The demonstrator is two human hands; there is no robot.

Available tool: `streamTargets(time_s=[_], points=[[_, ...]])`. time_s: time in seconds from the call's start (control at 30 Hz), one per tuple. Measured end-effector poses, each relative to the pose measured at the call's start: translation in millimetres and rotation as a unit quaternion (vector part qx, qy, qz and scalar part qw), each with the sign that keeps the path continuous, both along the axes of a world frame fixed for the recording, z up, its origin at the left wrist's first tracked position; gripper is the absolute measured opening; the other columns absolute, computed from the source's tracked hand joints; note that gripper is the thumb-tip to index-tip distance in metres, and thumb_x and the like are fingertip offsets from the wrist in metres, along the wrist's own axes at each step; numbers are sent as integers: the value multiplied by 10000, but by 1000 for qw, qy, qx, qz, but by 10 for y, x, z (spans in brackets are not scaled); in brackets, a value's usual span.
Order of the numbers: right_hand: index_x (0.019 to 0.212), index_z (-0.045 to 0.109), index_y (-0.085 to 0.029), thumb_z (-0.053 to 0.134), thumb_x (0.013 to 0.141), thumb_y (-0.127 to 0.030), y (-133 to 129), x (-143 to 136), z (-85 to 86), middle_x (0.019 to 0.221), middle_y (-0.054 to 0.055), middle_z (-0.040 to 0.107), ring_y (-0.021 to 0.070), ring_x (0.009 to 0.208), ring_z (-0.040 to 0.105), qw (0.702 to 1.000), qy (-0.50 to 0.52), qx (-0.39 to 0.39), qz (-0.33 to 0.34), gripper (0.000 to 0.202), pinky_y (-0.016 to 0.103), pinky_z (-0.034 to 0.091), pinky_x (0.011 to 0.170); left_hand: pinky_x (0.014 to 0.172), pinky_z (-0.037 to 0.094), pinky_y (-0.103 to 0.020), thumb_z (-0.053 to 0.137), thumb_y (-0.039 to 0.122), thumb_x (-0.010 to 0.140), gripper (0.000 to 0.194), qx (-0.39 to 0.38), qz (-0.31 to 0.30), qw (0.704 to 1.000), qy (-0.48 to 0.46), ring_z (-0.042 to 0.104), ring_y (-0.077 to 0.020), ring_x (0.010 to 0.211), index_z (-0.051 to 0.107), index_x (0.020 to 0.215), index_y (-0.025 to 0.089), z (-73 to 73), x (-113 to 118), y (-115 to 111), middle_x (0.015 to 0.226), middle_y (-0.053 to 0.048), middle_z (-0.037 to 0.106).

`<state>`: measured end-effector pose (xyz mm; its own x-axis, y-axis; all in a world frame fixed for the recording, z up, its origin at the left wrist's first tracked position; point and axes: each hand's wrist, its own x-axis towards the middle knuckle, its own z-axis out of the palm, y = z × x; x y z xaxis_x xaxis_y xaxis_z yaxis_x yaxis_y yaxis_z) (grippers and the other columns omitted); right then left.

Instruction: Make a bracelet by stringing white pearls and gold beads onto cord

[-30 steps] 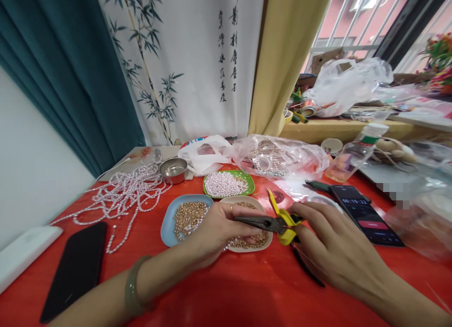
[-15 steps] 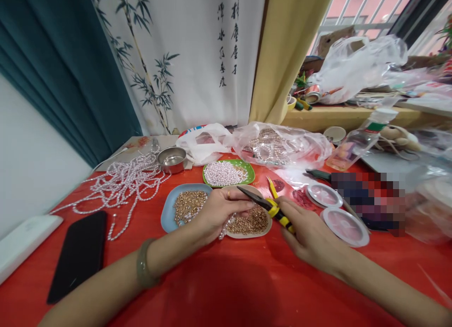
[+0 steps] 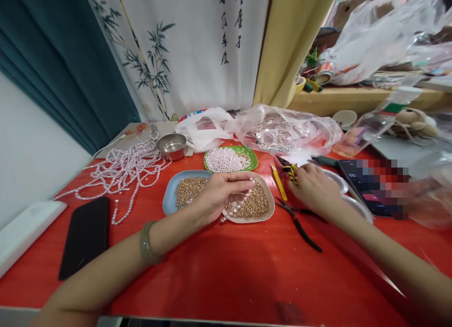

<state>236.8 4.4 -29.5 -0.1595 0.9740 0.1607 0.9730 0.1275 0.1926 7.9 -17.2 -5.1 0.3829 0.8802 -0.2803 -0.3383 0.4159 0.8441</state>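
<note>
My left hand (image 3: 216, 195) pinches a short strand of pearl beads (image 3: 244, 201), which hangs over the beige tray (image 3: 271, 205) of gold beads. To the right, my right hand (image 3: 313, 189) is closed around the yellow-and-black handles of the pliers (image 3: 284, 162), low over the table with their jaws pointing away to the left. Yellow tweezers (image 3: 278, 182) lie just left of that hand. Below it, pliers with black handles (image 3: 299, 224) rest opened on the red table.
A blue tray (image 3: 168, 195) of gold beads and a green tray (image 3: 254, 158) of pearl beads adjoin the beige one. Tangled bead strings (image 3: 123, 169), a metal bowl (image 3: 172, 146) and a black phone (image 3: 84, 237) are left. White spools (image 3: 356, 209), partly hidden, and a bottle (image 3: 377, 122) stand right.
My right hand has carried the yellow-and-black pliers right and away from my left hand, down near the tweezers. The bead strand stays in my left hand. The view has tilted downward.
</note>
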Motion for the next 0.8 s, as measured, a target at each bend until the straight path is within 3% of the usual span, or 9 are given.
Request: streamTargets(time_s=[0.2,0.3,0.4,0.47,0.57,0.63,0.8], points=[[869,610,-26,375,862,-302,77,-6,-96,890,232,602,320,858,547,999,-13,23,20,363,393,416,685,645,436,-209,691,105,622,180,14,0,1000,9,560,-77,632,702,801,120,75,-3,-39,738,-43,650],[941,596,-18,379,874,-295,24,-4,-29,1027,240,572,329,962,512,998,-17,51,40,358,417,390,791,674,431,-217,700,101,604,206,21,12,1000,15,570,-86,657,698,808,126,83,-1,-34,763,-45,653],[958,596,-77,366,891,-263,-144,-18,76,1067,176,564,279,966,519,995,3,63,81,304,384,389,825,648,428,-230,705,73,572,281,23,14,999,23,576,-101,648,688,844,140,83,3,-25,755,-36,644],[918,599,-122,383,890,-266,-301,-31,125,960,121,594,221,838,565,987,77,29,138,262,338,432,746,630,423,-225,704,55,556,338,30,9,999,29,572,-97,635,683,881,145,80,2,-27,742,-28,638],[824,588,-180,412,878,-262,-514,-18,134,851,62,608,175,731,590,967,155,-82,183,201,290,459,636,619,417,-221,698,62,563,385,49,-1,998,43,556,-87,616,675,938,144,74,-7,-39,736,-30,636],[825,589,-188,403,876,-261,-594,28,103,844,59,615,180,720,600,967,156,-96,175,206,300,465,618,623,415,-222,697,72,570,403,58,-2,997,55,547,-84,615,670,965,145,74,-15,-48,738,-29,637],[894,597,-119,439,837,-410,-624,160,-24,887,139,626,285,805,598,992,58,-6,110,336,409,478,660,641,410,-238,709,115,583,455,74,-14,994,79,559,-105,659,644,1032,150,91,-26,-58,773,-38,646]])
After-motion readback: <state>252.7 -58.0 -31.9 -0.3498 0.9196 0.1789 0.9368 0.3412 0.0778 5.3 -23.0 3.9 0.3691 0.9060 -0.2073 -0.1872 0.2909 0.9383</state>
